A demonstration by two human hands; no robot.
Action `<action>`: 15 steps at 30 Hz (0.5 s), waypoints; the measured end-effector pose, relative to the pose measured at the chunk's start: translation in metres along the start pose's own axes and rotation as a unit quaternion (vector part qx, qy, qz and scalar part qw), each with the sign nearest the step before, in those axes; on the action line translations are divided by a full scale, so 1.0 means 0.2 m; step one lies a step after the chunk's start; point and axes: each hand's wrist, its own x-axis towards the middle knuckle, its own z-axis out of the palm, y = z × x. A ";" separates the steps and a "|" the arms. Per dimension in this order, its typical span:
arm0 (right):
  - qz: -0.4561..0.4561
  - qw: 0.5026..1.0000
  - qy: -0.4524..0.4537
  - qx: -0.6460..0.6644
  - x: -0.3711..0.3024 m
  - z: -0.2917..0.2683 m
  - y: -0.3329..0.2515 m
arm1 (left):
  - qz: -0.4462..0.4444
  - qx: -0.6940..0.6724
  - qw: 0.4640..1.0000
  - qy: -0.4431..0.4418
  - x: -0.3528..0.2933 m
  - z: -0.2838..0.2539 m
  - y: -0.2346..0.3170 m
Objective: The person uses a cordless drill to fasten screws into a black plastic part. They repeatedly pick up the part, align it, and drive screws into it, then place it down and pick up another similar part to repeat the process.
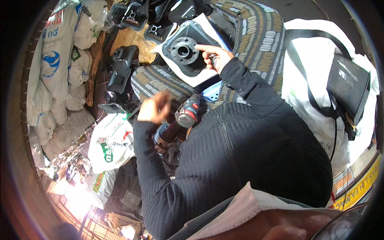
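A dark metal housing with a square base and a round grey flange (185,51) rests on a white pad (162,50) across my lap. The flange has a ring of holes around its central bore. My right hand (219,58) is beside it, index finger stretched to the flange's right edge. Its other fingers curl around several small metal pieces (213,61) that look like screws. My left hand (156,108) is raised left of a red and grey cordless drill (187,111); motion smears its fingers. The drill lies against my body, below the pad.
Similar dark housings (120,78) stand on the left and at the far side, some around a wooden board (138,42). White sacks (60,72) line the left edge. A white bag (312,52) with a black box (349,86) is at my right.
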 end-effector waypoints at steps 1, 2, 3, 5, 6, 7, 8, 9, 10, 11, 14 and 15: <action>0.070 0.992 -0.014 0.103 0.01 0.04 -0.05 | -0.005 -0.020 0.999 -0.026 -0.20 0.06 -0.01; 0.052 0.990 -0.041 0.127 0.02 -0.02 -0.04 | 0.018 -0.036 0.997 -0.066 -0.26 0.13 -0.04; 0.064 0.983 -0.079 0.152 0.05 -0.03 -0.04 | 0.056 0.018 0.998 0.011 -0.29 0.24 -0.08; 0.086 0.972 -0.120 0.184 0.08 0.00 -0.02 | 0.037 0.067 0.988 0.130 -0.30 0.42 -0.02; 0.092 0.954 -0.180 0.223 0.10 -0.01 -0.02 | -0.016 0.060 0.982 0.176 -0.26 0.46 0.05; 0.097 0.953 -0.179 0.225 0.09 0.01 -0.04 | -0.069 0.090 0.983 0.144 -0.24 0.47 0.11; 0.101 0.952 -0.178 0.228 0.09 0.03 -0.06 | -0.018 0.086 0.980 0.178 -0.24 0.48 0.09; 0.110 0.940 -0.196 0.257 0.09 0.05 -0.05 | 0.019 0.065 0.979 0.195 -0.25 0.50 -0.01; 0.111 0.939 -0.198 0.260 0.09 0.05 -0.06 | 0.060 0.043 0.974 0.213 -0.26 0.51 -0.09; 0.110 0.939 -0.194 0.260 0.09 0.04 -0.07 | 0.019 -0.026 0.980 0.198 -0.29 0.43 -0.02; 0.102 0.938 -0.197 0.267 0.07 0.03 -0.06 | 0.086 -0.328 0.893 0.296 -0.40 0.28 0.14; 0.104 0.943 -0.188 0.256 0.06 0.05 -0.07 | 0.086 -0.272 0.915 0.285 -0.41 0.23 0.13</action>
